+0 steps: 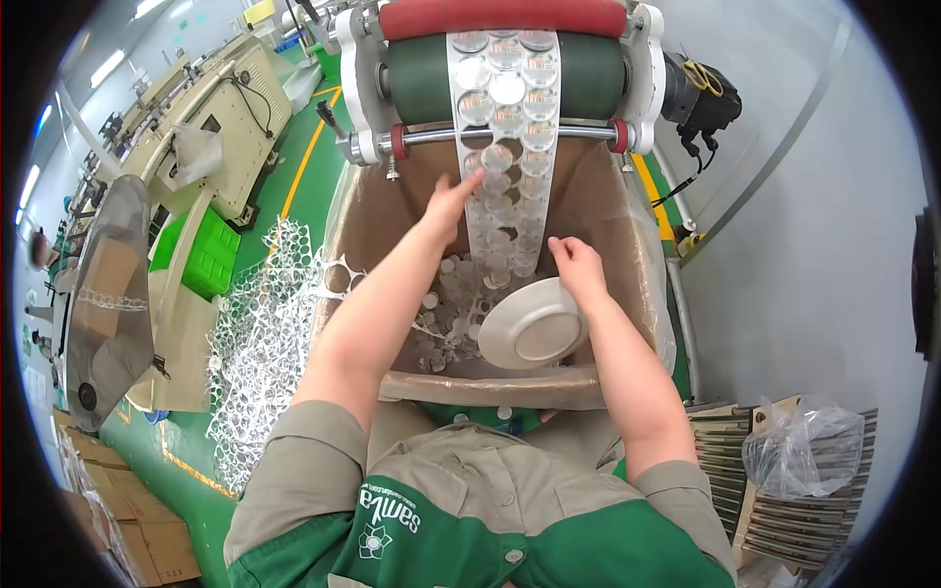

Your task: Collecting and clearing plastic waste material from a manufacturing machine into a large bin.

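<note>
A pale strip [506,149] of round clear discs comes down over the dark green roller [412,83], passes the steel bar [578,130] and hangs into the lined bin [470,387], inside its far edge. The person's left hand [451,208] is loosely spread, touching the strip's left edge with a digit just below the bar, clasping nothing that I can see. The right hand [580,269] is curled, thumb and finger together beside the strip's right edge. A pale dish [534,323] sits tilted under it, toward the bin's near right corner; I can't tell from here how firmly the fingers have it, or whether they have it at all. If that hold is slack, the dish could slip onto the loose discs [453,284] below. The strip worries me more: a sideways push at its left edge could skew it on the roller, and a hard tug could tear the thin webs between the discs. Fingers straying up toward bar and roller could get pinched, should the roller turn
</note>
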Tool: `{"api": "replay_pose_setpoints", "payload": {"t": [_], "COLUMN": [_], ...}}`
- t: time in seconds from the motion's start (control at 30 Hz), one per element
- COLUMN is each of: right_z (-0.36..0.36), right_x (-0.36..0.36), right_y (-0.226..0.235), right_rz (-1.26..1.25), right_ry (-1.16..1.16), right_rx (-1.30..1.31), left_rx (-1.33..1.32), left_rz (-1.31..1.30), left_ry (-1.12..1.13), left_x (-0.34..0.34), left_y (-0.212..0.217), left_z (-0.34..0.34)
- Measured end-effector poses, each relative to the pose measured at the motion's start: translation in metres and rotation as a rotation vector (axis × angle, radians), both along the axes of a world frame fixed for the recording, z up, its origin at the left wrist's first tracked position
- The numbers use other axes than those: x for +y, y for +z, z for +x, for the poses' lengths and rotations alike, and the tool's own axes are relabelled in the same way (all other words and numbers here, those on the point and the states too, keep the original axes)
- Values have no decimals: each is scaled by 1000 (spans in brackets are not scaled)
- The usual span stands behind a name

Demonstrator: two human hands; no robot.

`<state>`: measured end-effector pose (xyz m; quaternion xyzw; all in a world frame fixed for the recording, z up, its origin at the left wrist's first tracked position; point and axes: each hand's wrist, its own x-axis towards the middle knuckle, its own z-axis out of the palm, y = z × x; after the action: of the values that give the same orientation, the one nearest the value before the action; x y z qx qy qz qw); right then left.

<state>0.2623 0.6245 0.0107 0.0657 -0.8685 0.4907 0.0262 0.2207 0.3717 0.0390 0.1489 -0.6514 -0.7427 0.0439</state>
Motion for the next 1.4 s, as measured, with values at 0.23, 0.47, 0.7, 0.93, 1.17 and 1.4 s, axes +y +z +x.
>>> {"api": "replay_pose_setpoints", "payload": {"t": [0.23, 0.47, 0.7, 0.93, 1.17, 1.4], "right_z": [-5, -10, -9, -6, -7, -7], "right_x": [0, 8, 5, 2, 8, 7], "right_y": [-6, 8, 13, 16, 12, 13], "right_rz": [26, -187, -507, -684, -754, -708], "right_ry": [73, 80, 190, 213, 261, 252], "right_rx": [22, -69, -210, -292, -298, -290], "left_rx": [114, 45, 65, 3, -138, -37], "left_rz": [-62, 79, 192, 195, 155, 519], "left_ry": [-30, -55, -48, -208, -350, -503], "left_x": [-23, 1, -6, -10, -6, -10], "left_y": [5, 23, 39, 17, 9, -3], "left_z": [-21, 40, 69, 75, 75, 71]}}
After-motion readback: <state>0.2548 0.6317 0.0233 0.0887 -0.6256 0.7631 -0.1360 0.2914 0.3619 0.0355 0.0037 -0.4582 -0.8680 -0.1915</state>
